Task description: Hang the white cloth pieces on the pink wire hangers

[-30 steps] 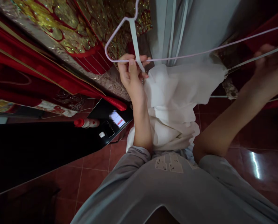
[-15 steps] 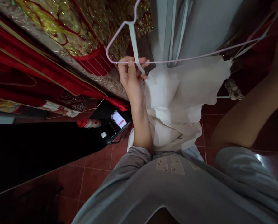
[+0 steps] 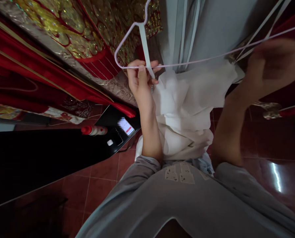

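Your left hand (image 3: 141,77), 12 o'clock, pinches the hanger (image 3: 199,60) bar, strap (image 3: 144,43) at its fingers. Right hand (image 3: 273,62), 2 o'clock: blurred, can't tell grip. White cloth (image 3: 187,96) at 1 o'clock, below bar.

One top (image 3: 162,201), grey, loose-cut, with a curved neckline (image 3: 172,219). Two short sleeves (image 3: 147,162), matching grey, the left creased near its edge. Front patches (image 3: 171,173), pale, roughly rectangular, bearing small dark marks. Lower down, pale-blue cloth (image 3: 207,162), from where I stand probably legwear.
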The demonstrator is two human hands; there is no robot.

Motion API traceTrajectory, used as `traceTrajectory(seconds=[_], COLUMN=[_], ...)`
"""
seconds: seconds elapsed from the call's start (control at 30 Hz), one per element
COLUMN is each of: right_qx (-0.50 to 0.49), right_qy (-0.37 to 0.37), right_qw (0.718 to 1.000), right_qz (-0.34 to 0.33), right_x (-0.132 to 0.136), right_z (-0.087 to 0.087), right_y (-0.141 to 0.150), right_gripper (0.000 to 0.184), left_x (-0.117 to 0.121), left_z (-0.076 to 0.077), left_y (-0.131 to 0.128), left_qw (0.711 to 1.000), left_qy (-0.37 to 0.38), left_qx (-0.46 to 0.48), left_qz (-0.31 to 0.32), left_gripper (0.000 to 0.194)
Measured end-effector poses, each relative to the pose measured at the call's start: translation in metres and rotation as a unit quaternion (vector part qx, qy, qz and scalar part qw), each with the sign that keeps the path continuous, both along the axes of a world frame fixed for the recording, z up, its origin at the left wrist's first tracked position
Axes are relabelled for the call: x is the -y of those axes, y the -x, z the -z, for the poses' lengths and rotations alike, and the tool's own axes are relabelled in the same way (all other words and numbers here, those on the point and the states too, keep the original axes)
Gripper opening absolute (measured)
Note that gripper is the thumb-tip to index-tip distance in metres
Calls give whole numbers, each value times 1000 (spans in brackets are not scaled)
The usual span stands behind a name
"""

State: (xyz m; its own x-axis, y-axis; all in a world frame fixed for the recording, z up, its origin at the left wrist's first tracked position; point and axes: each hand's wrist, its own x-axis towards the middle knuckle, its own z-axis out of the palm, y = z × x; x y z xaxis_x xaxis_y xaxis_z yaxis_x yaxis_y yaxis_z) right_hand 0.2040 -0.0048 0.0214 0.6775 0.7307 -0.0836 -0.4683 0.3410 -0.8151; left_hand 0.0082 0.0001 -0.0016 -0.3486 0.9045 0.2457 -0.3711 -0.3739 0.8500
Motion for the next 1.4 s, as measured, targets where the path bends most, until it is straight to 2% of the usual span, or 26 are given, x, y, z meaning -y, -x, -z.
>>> traceTrajectory(seconds=[0.03, 0.1, 0.17, 0.23, 0.3, 0.37, 0.5, 0.6, 0.7, 0.8, 0.93, 1.0, 1.1, 1.17, 1.23, 1.3, 1.4], right_qx=[60, 87, 51, 25, 17, 19, 4, 0, 5, 19, 18, 22, 30, 27, 25, 28, 29], right_qy=[-53, -57, -26, -51, -109, -143, -137, -139, -147, -129, -126, -141, -143, -137, -134, -127, -115], right_qw=[997, 993, 983, 958, 940, 942, 957, 954, 957, 963, 960, 954, 949, 948, 948, 948, 951], right_qz=[7, -52, -173, -281, -323, -303, -256, -264, -251, -234, -250, -263, -280, -286, -288, -290, -287], right_x=[3, 5, 3, 0, -1, 0, 2, 0, -6, -11, -11, -8, -7, -7, -7, -6, -4], right_z=[7, 16, 17, 13, 9, 10, 21, 23, 22, 22, 23, 22, 21, 22, 22, 22, 20], right_y=[9, 22, 27, 29, 30, 32, 41, 47, 52, 53, 48, 45, 40, 38, 37, 37, 39], right_gripper=[14, 8, 19, 33, 29, 22, 26, 26, 25, 29, 35, 34, 34, 34, 34, 32, 30], left_x=[1, 3, 6, 10, 14, 16, 13, 10, 12, 20, 31, 32, 28, 24, 21, 17, 12], left_z=[0, -2, -5, -7, -8, -6, 7, 15, 15, 7, -9, -19, -40, -56, -70, -75, -60], left_y=[-1, -3, -5, -7, -9, -10, -6, 4, 15, 21, 20, 20, 22, 26, 31, 37, 47], left_qw=[1000, 1000, 1000, 1000, 999, 999, 999, 996, 990, 983, 977, 981, 992, 992, 990, 992, 994], left_qy=[-6, -10, -1, 15, 28, 24, -7, -1, -4, -19, 19, 52, 91, 84, 58, 55, 69], left_qx=[-2, -6, -15, -25, -29, -24, -36, -84, -137, -181, -201, -168, -67, -21, 4, 42, 90], left_qz=[2, 0, -4, -7, -8, -1, 12, -12, -42, -22, 73, 83, 60, 88, 129, 105, -7], left_gripper=[19, 20, 20, 18, 17, 16, 16, 16, 19, 22, 21, 15, 7, 21, 47, 58, 42])
